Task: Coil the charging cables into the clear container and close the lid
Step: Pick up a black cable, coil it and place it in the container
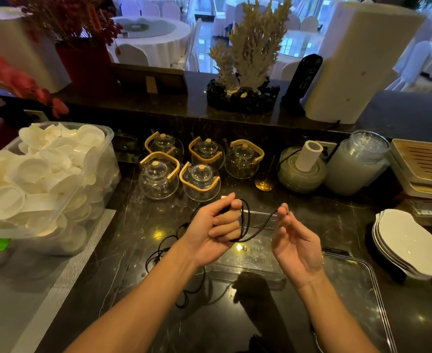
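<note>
Above the shallow clear plastic container (250,266) on the dark marble desk (138,289), the left hand (214,225) grips loops of thin black braided charging cable (245,225), fingers curled round them. The right hand (296,245) pinches the cable's strand at its fingertips (283,208). More cable trails left of the container.

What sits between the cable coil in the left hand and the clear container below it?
Nothing visible. The left hand holds the black cable loops above the clear container, whose top looks open; the right hand guides the strand beside it. The lid lies to the right, off the container.
</note>
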A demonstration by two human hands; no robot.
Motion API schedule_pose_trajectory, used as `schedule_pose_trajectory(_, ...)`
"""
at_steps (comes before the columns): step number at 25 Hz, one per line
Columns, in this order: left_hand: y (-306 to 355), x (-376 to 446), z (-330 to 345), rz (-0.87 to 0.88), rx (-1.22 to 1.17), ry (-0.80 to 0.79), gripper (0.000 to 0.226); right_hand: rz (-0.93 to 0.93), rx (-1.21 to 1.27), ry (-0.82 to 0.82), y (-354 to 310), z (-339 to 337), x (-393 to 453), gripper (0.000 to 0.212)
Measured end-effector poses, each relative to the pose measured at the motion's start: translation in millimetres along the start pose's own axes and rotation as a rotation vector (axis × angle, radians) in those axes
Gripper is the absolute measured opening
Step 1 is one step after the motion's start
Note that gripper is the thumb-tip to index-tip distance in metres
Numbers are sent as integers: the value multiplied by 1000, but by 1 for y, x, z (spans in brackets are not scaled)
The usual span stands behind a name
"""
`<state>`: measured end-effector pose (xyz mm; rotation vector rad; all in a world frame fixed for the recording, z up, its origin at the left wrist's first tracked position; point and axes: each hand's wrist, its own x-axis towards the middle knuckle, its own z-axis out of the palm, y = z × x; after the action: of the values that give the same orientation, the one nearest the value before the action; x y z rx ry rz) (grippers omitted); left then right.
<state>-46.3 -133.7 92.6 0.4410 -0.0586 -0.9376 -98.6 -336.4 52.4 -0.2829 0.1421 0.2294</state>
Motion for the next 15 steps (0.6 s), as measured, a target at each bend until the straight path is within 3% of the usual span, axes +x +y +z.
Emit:
schedule_pose_trajectory(4, -8, 0, 6, -20, 523, 217, 33, -41, -357, 230, -5, 25, 9, 30)
schedule_pose_trajectory(9, -21, 2, 0, -84, 1052, 351, 46, -46, -940, 289, -1, 38, 8, 29)
schedule_pose_trajectory(12, -26, 4, 0, -39, 1141, 420, 42, -104, -1150, 293, 11, 45, 4, 26)
schedule_pose_trajectory(15, -27, 4, 0, -15, 1165, 420, 39, -180, -1159, 325, 18, 45, 3, 27)
